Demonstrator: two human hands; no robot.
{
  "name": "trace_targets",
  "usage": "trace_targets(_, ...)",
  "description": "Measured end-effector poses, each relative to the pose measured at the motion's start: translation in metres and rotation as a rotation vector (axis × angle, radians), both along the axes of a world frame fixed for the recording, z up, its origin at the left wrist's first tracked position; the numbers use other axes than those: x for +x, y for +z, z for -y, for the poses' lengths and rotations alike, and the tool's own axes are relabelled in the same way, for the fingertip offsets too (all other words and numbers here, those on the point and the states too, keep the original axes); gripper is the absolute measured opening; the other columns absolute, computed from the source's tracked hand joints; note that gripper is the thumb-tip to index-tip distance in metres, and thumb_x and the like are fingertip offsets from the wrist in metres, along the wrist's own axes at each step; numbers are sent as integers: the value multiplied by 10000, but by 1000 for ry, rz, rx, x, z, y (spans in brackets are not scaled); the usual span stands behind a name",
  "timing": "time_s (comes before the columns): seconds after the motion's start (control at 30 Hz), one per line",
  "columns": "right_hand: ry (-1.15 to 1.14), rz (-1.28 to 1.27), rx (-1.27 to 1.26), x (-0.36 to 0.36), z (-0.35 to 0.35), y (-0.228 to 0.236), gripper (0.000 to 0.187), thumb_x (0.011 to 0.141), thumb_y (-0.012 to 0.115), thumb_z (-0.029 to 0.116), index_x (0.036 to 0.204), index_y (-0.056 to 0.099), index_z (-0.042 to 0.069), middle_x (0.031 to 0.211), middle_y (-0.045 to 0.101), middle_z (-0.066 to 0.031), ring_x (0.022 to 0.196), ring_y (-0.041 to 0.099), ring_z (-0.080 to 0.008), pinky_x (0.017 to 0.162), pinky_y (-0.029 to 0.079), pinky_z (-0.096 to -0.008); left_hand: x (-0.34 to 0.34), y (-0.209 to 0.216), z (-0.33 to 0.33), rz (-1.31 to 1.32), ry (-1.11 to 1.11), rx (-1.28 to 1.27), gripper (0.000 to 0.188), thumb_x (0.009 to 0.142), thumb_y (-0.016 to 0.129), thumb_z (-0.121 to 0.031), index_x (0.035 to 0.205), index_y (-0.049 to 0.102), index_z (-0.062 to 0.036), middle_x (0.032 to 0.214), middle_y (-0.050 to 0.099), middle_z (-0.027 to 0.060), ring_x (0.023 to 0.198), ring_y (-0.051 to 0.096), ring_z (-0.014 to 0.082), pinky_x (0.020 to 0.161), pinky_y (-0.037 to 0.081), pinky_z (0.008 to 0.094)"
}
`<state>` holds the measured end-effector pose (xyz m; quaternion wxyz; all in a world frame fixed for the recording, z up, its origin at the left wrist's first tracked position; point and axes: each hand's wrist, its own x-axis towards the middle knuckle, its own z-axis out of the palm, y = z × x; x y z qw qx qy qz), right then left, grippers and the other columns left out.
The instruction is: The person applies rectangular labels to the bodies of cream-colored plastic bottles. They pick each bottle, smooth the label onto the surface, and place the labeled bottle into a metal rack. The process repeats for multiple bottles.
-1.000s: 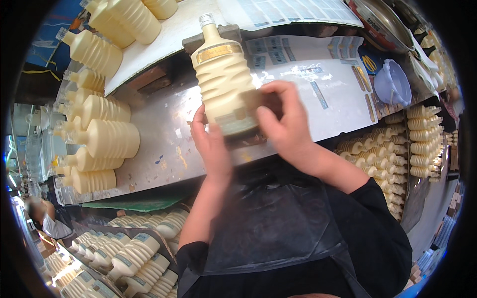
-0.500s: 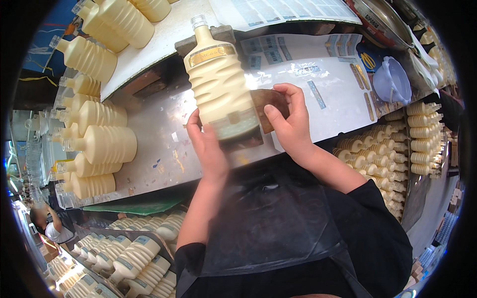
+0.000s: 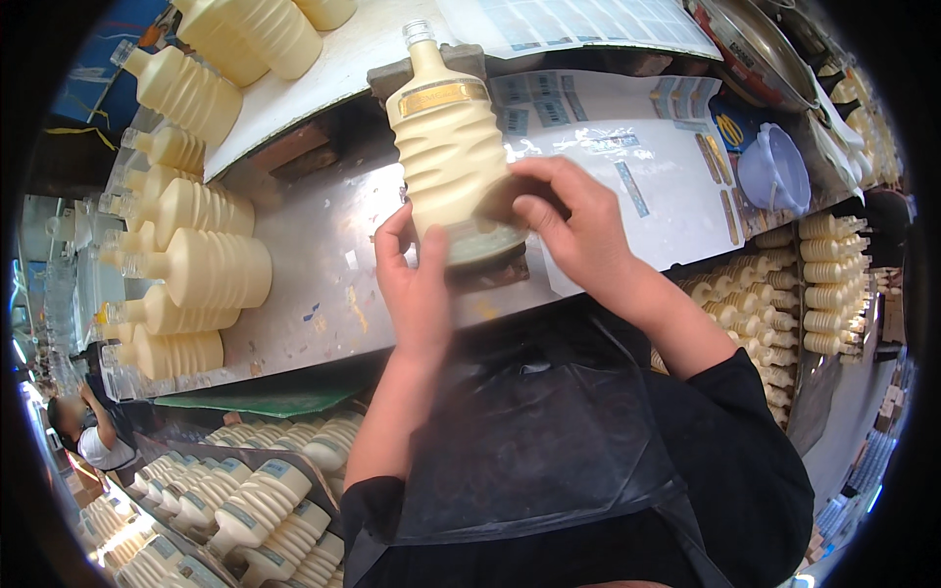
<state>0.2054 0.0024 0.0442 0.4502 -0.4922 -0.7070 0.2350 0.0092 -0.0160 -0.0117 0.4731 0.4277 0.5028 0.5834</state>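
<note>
A cream-coloured ribbed bottle (image 3: 449, 147) with a clear threaded neck lies tilted before me, its neck away from me against a dark block (image 3: 392, 78). A gold label (image 3: 436, 95) sits on its shoulder, and a pale greenish band (image 3: 480, 242) runs near its base. My left hand (image 3: 410, 269) grips the lower left side, thumb on the face. My right hand (image 3: 583, 216) is closed on a thin brown flat piece (image 3: 498, 199), blurred and held against the lower right of the bottle. Part of that piece is hidden by my fingers.
Several unlabelled cream bottles (image 3: 216, 267) lie along the table's left edge. To the right, label strips (image 3: 632, 188) lie on a white sheet, beside a lavender bucket (image 3: 774, 169). More bottles stand in racks at lower left (image 3: 260, 505) and right. A person (image 3: 98, 436) is at far left.
My right hand has moved the brown piece from beside the bottle onto its lower face. My left thumb now lies on the bottle's front. The whole view has shifted slightly.
</note>
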Motion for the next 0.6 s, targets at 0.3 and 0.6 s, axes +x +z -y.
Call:
trace_targets(0.3, 169, 285, 542, -21, 24, 11, 241, 746, 711, 52, 986, 704, 74, 959, 719, -71, 804, 706, -246, 696, 552, -356, -5, 10, 1, 160, -22, -35, 352, 1034, 620, -164, 1331, 586, 23, 1273, 649, 125, 1166, 596, 166, 1038, 466, 333)
trace_targets(0.6, 151, 377, 632, -38, 26, 32, 207, 735, 693, 86, 938, 689, 47, 957, 693, -68, 803, 691, -207, 684, 528, -332, -10, 13, 4, 237, -52, -76, 347, 1083, 508, -193, 1332, 614, 26, 1234, 680, 110, 1120, 626, 150, 1000, 496, 315)
